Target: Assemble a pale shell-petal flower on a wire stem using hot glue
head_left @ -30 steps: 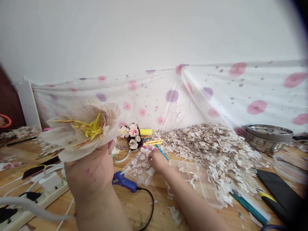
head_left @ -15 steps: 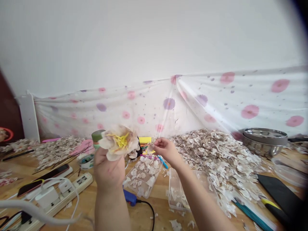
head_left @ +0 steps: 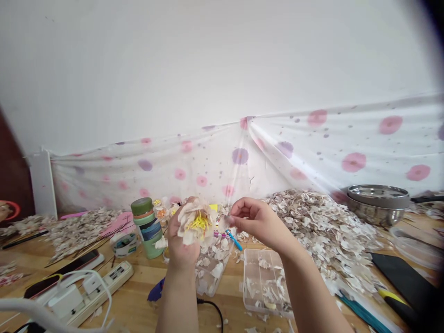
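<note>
Left hand [head_left: 183,247] is wrapped around the base of a cream flower [head_left: 197,224] with yellow stamens (its underside is hidden), held up above the wooden table [head_left: 236,298]. Right hand [head_left: 262,222] pinches a thin translucent petal [head_left: 224,224] between thumb and forefinger, just beside the flower; contact cannot be determined. A divided plastic box [head_left: 254,270] sits below, containing pale flakes [head_left: 269,292].
</note>
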`<state>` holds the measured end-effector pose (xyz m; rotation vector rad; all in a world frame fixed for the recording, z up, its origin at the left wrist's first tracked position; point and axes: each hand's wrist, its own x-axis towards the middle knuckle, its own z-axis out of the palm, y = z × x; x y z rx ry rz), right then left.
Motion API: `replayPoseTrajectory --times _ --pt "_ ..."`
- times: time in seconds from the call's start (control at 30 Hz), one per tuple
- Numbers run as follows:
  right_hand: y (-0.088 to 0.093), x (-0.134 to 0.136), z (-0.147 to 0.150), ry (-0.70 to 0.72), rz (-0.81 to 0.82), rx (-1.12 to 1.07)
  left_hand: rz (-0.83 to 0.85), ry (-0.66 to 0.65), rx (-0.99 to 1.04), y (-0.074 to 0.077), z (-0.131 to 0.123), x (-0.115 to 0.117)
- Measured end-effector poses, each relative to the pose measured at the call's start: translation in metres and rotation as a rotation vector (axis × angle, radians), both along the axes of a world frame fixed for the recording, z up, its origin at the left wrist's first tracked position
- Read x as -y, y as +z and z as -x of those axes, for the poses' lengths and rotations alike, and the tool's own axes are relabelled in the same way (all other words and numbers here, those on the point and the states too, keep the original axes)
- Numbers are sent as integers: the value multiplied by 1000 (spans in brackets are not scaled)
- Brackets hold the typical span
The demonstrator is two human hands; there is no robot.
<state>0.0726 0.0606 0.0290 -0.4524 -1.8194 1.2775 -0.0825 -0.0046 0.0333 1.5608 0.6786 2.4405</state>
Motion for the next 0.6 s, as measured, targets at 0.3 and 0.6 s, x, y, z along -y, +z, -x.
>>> replayPoseTrajectory --times 0.3,0.6 --pt "-17 11 29 191 -526 1104 6 -62 -93 3 2 2" --pt "-61 24 94 487 -507 1450 -31 -57 54 5 5 1"
